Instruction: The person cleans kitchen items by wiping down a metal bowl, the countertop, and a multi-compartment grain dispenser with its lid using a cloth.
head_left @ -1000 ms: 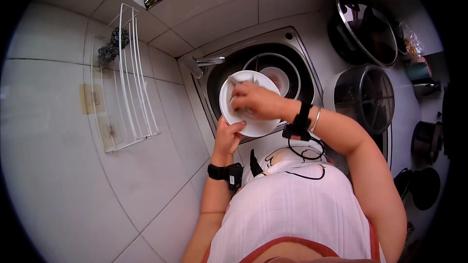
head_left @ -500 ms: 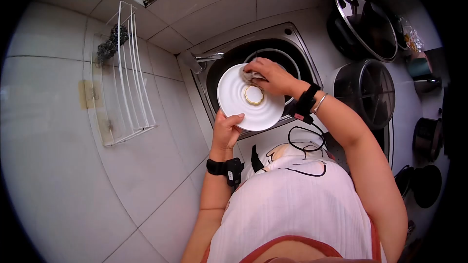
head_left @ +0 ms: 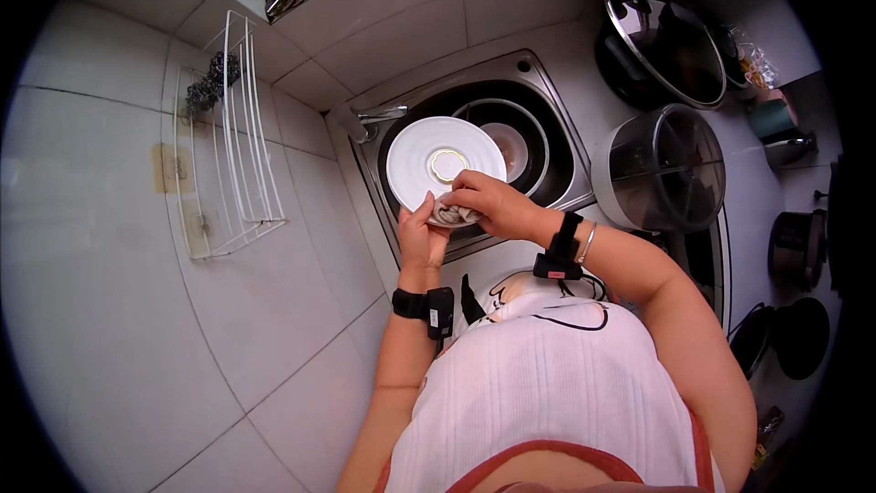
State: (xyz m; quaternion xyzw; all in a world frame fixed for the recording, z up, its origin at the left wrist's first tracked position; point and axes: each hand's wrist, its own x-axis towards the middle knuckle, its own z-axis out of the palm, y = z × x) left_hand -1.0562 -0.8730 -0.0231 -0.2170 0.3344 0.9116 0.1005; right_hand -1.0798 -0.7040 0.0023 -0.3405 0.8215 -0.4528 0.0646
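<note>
Over sink (head_left: 538, 75), plate (head_left: 447, 164) overlapping likely basin (head_left: 537, 141)

Kitchen: steel sink (head_left: 540, 82) with tap (head_left: 383, 115), tiled wall (head_left: 100, 219), lidded black pot (head_left: 664, 41) on bench (head_left: 568, 41).

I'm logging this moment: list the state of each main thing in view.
Plate: held over the sink
Cloth: bunched against the plate
Left hand: gripping the plate's rim
Right hand: closed on the cloth
Faucet: no flow visible
Basin: in the sink, bowl inside
Wall rack: holding dark scouring mesh
Container: clear lid on
Black pot: glass lid on
</note>
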